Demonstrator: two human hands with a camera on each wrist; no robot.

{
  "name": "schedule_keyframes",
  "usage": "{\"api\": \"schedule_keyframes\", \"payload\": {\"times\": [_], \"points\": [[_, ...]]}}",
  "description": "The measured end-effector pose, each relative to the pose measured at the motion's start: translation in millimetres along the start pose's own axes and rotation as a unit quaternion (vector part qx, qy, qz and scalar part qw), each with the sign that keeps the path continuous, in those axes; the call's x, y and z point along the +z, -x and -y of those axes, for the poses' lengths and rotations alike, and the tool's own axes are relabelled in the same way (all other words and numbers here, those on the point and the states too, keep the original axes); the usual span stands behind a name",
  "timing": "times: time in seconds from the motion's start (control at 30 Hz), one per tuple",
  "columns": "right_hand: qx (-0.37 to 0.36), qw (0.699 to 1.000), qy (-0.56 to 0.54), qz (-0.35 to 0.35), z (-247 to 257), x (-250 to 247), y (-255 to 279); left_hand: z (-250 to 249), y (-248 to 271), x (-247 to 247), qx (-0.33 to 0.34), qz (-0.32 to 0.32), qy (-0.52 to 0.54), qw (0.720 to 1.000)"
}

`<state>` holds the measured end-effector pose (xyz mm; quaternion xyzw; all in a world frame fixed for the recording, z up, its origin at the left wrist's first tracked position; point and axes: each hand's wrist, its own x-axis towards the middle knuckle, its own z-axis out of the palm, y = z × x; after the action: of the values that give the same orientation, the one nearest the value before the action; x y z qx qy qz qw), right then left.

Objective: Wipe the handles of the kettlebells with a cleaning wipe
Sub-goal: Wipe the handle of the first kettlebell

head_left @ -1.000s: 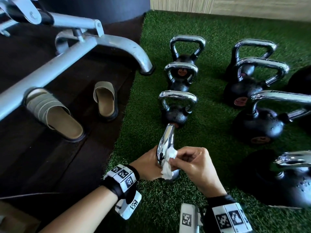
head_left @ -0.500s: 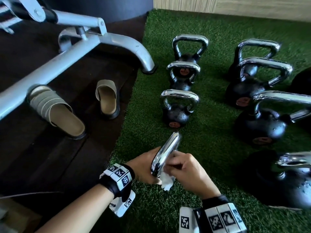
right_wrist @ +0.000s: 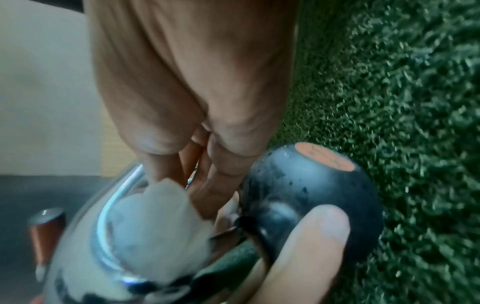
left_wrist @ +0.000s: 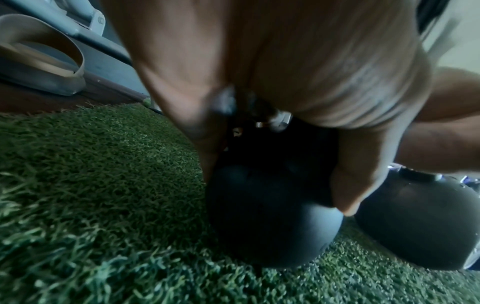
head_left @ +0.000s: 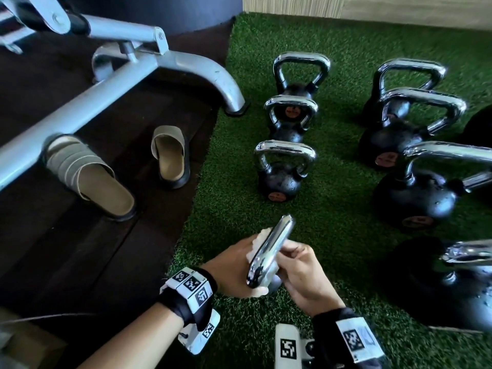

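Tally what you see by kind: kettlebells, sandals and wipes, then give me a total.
kettlebells: 8
sandals: 2
wipe: 1
Total: 11
The dark shape at the right edge is cut off and is not counted.

- Left hand (head_left: 234,270): bare, as is the forearm behind it.
- Left wristband (head_left: 183,304): black fabric strap round the wrist.
- Left marker blocks (head_left: 190,284): white blocks on the band, printed with black square codes.
- Left camera (head_left: 199,335): white housing under the wrist, with one more code.
- Right hand (head_left: 306,280): bare.
- Right wristband (head_left: 335,339): black, with a white coded block (head_left: 355,339).
- Right camera (head_left: 288,347): white housing, black code.
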<state>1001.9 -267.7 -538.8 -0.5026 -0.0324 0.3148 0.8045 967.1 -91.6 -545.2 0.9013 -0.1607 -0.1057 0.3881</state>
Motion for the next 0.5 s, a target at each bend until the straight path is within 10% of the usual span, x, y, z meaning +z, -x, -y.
{"api": "schedule_keyframes", "payload": {"times": [0.5], "points": [[-0.031, 0.990, -0.072, -0.118, -5.1, -4.7, -2.5, 11.1, -0.3, 4.0, -0.013, 0.014, 0.000, 1.000]]}}
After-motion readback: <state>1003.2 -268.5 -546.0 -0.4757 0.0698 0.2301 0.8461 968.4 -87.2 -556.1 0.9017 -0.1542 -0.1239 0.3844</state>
